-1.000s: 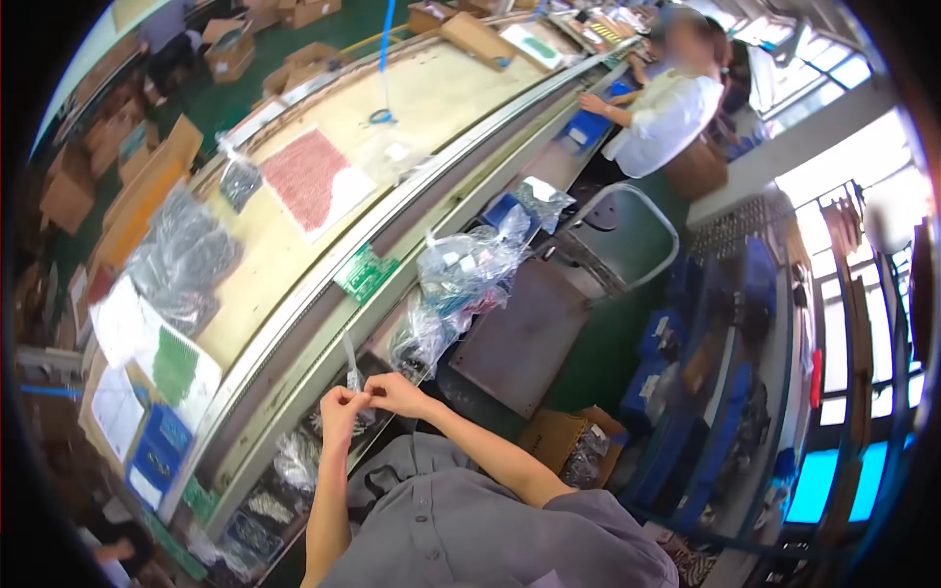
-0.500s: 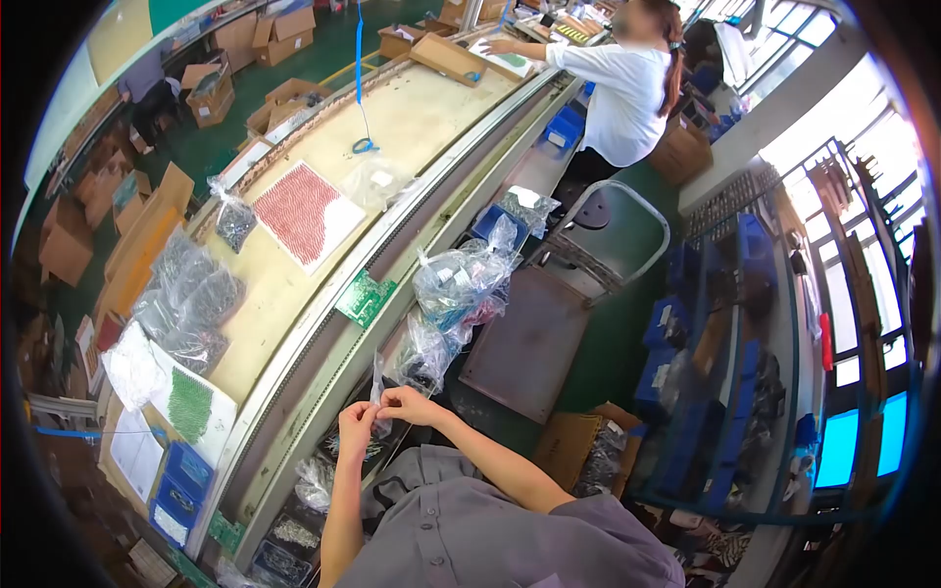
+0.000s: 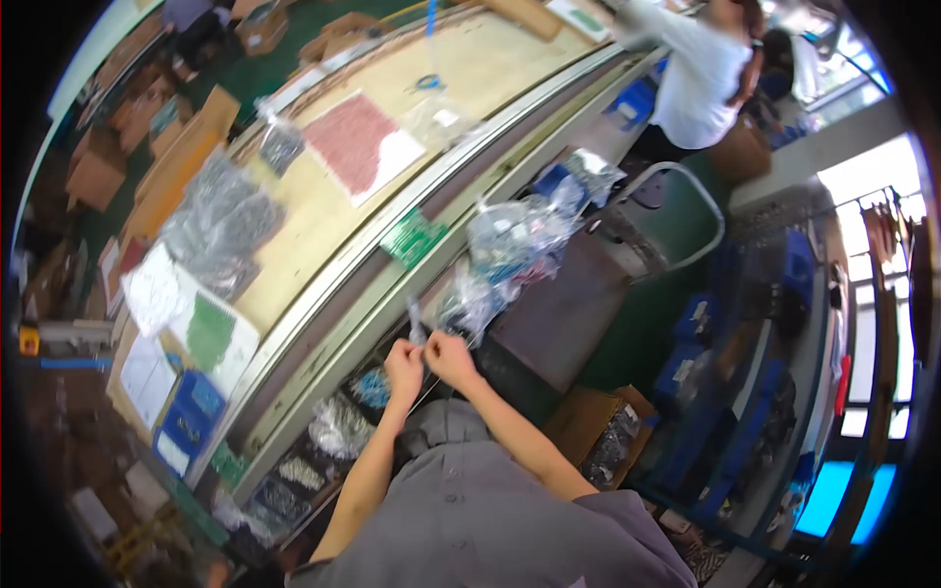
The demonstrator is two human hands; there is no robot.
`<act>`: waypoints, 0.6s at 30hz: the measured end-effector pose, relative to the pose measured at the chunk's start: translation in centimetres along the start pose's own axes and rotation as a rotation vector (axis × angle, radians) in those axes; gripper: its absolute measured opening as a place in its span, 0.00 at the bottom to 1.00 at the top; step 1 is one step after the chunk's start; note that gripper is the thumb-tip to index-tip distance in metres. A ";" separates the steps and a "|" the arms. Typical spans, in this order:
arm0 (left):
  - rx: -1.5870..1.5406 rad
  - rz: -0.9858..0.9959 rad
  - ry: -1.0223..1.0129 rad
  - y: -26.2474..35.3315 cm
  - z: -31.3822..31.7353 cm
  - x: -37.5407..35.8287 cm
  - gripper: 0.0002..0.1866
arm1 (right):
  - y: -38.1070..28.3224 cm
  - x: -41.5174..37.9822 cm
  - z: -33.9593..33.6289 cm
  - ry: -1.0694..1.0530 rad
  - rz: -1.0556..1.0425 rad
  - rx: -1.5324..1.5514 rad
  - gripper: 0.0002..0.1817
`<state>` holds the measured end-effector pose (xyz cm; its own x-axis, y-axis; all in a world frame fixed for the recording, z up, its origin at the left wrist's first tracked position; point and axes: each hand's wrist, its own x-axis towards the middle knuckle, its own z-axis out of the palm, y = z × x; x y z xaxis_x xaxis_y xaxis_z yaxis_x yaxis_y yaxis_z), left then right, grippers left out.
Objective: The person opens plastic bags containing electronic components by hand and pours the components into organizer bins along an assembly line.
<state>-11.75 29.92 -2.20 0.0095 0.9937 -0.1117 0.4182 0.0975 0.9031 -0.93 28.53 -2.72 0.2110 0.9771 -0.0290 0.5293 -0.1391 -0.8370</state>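
Note:
My left hand and my right hand are close together in front of my body, fingers pinched. Between them they grip a clear plastic bag, and a thin strip of it sticks up above the fingers. The lower part of the bag is hidden or too blurred to make out. Just left of my left hand lie light-blue small parts in the row of bins. Beyond my right hand is a pile of clear plastic bags with parts in them.
A green circuit board rests on the conveyor rail. The long table bears a sheet of red parts, bagged parts and blue bins. A cart and an open cardboard box stand at right. A co-worker stands farther along.
The view has swung, so the scene sits farther right and partly higher, with some blur. Both hands stay pinched together on the plastic bag, slightly higher in view.

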 end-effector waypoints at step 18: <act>-0.025 -0.065 -0.146 -1.5 0.6 -1.4 0.07 | 2.6 1.2 0.3 0.003 0.243 -0.163 0.08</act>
<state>-11.84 28.36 -3.66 0.1155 0.9668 -0.2277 0.3993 0.1647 0.9019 0.39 29.38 -5.08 0.3502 0.9114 -0.2160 0.5882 -0.3935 -0.7065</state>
